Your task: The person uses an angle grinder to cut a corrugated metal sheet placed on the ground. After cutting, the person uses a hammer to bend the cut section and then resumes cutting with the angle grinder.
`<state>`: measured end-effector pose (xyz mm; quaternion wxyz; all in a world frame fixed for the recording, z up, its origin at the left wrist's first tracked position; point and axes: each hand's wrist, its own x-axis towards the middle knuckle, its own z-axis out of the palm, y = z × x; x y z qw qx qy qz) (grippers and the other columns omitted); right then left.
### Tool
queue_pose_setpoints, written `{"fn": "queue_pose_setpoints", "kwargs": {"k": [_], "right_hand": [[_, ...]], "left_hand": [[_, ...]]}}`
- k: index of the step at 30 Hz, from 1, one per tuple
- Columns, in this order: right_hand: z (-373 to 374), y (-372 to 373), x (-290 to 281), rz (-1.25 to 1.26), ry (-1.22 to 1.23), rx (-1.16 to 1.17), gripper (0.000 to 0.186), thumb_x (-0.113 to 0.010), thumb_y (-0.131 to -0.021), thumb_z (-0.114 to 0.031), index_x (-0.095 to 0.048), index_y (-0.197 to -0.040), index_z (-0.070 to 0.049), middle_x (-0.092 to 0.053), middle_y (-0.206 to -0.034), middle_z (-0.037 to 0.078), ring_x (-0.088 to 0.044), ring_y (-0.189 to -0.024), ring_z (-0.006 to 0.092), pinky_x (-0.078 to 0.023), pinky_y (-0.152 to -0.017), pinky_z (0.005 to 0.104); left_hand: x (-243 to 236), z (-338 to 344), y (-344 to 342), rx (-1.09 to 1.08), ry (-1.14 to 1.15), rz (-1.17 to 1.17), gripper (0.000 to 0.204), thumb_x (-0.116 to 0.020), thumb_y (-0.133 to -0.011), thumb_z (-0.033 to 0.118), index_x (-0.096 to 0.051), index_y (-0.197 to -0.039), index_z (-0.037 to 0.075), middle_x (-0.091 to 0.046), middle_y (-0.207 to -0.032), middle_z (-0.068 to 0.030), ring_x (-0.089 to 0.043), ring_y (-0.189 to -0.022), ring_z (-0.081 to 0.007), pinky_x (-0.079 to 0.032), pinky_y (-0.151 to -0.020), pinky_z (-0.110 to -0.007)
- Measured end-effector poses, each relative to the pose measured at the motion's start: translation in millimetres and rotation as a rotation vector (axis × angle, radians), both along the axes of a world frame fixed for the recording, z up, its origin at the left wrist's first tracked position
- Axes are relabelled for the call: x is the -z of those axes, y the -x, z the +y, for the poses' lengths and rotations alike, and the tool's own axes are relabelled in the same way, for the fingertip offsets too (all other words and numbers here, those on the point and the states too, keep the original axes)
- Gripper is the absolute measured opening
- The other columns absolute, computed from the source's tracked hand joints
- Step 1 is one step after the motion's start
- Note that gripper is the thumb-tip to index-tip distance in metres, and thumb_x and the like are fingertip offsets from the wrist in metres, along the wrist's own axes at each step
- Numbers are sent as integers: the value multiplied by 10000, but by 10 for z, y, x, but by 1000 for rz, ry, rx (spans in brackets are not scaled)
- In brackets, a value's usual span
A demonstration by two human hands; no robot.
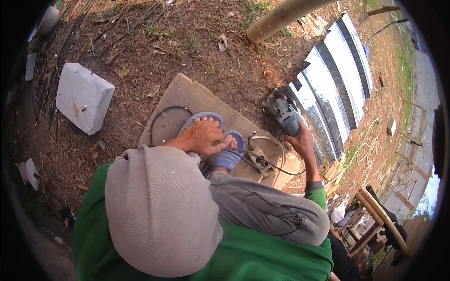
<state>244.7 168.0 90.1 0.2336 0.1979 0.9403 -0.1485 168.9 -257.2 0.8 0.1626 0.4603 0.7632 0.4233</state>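
Observation:
My right hand [301,139] is wrapped round the body of an angle grinder [285,112]. The grinder's head meets the left edge of a shiny ribbed metal sheet [335,61], and orange sparks [272,77] fly beside it. Curled fingers show on my left hand [202,137], low over my sandalled feet; what they hold, if anything, is hidden. A dark power cord [286,171] runs between the area beside that hand and the right forearm. Near my right foot, a socket block [262,161] lies on a wooden board [180,93] with cords around it.
To the left, a white foam block [84,98] rests on the dirt. A thick bamboo pole [286,21] crosses the top. A pale hose or rope [368,150] lies coiled at right. Wooden furniture [370,220] stands lower right. Rounded grey ribbed cloth [159,210] fills the lower left.

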Motion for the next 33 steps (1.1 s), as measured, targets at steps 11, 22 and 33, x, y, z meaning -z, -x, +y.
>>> {"fn": "queue_pose_setpoints", "kwargs": {"k": [11,22,33], "right_hand": [[48,126,53,9,30,0,679,-905,-748,-387,-738,-1291,-14,-812,-987,277,-809,-926,456,-615,-831,546],[-167,-270,-186,152,245,330,560,-906,-806,-321,-742,-1222,17,-826,-953,208,-805,-828,315,-617,-812,447],[-551,-499,-289,280,570,743,478,-906,-879,-214,-747,-1238,58,-801,-987,111,-764,-863,180,-605,-798,370]], "left_hand": [[4,24,66,-3,-8,-5,267,-850,-896,311,-711,-777,117,-673,-791,-22,-652,-836,-235,-551,-680,-436],[-91,12,152,50,40,-57,246,-843,-925,333,-756,-848,115,-683,-841,-54,-665,-873,-271,-555,-794,-438],[-76,119,181,139,57,-77,237,-913,-866,289,-843,-1041,146,-756,-919,-19,-692,-900,-258,-566,-783,-424]]}}
